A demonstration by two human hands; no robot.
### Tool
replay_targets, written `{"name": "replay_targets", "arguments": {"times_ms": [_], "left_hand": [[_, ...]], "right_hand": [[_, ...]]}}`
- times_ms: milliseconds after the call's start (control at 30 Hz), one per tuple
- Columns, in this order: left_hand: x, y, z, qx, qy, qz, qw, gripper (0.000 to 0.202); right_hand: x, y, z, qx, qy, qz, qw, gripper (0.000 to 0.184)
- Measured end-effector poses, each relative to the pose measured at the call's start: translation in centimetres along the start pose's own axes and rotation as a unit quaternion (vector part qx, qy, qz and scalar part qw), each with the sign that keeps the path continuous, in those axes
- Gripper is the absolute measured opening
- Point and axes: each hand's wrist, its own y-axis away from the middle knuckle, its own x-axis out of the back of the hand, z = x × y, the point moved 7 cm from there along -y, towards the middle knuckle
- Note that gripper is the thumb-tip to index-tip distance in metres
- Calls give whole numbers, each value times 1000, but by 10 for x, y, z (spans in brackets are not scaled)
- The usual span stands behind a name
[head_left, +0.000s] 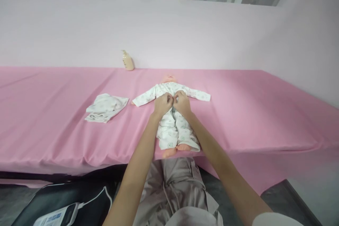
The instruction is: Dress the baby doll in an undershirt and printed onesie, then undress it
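Observation:
A baby doll (169, 78) lies on its back on the pink-covered table (251, 113), head away from me, dressed in a white patterned sleepsuit (172, 127). Its bare feet reach the table's front edge. My left hand (162, 103) and my right hand (181, 102) meet over the doll's chest, fingers curled and pinching the two front edges of the sleepsuit together. The fabric between my fingertips is mostly hidden by my knuckles.
A folded white cloth (105, 107) lies to the left of the doll. A beige pump bottle (128, 61) stands at the back by the pale wall. Below the table are my lap and a device with a white cable (60, 214).

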Motion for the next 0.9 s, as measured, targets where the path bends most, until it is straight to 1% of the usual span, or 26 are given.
{"name": "replay_targets", "arguments": {"times_ms": [100, 200, 267, 300, 333, 400, 433, 500, 567, 667, 767, 833, 900], "left_hand": [[1, 0, 3, 0, -1, 4, 1000, 23], [1, 0, 3, -2, 22, 10, 1000, 25], [1, 1, 5, -12, 30, 8, 999, 27], [0, 2, 7, -17, 24, 7, 1000, 28], [0, 3, 9, -21, 11, 6, 1000, 27], [-1, 6, 13, -28, -24, 1, 999, 26], [-1, 8, 15, -33, -38, -3, 999, 29], [-1, 10, 20, -48, -51, -16, 997, 34], [-1, 12, 23, -66, -52, -37, 996, 39], [-2, 12, 23, -75, -58, -63, 993, 48], [3, 11, 19, -72, -52, -41, 995, 50], [8, 10, 13, -55, -47, -15, 997, 51], [11, 9, 7, -42, -41, -3, 998, 52]], "right_hand": [[2, -2, 11, -65, -94, 24, 993, 10], [-4, -3, 25, -135, -221, -1, 966, 7], [-8, -3, 29, -162, -275, -25, 947, 10], [-9, -3, 29, -164, -279, -30, 946, 13], [-9, -4, 28, -158, -266, -29, 950, 17], [-5, -4, 25, -129, -198, -9, 972, 22], [-2, -5, 23, -113, -154, 3, 982, 23], [1, -5, 20, -88, -87, 15, 992, 23], [1, -5, 19, -74, -72, 10, 995, 21], [2, -6, 21, -78, -100, 8, 992, 15], [3, -8, 28, -112, -149, 22, 982, 4], [5, -11, 41, -154, -208, 37, 965, 10], [8, -16, 60, -202, -265, 46, 942, 14]]}}
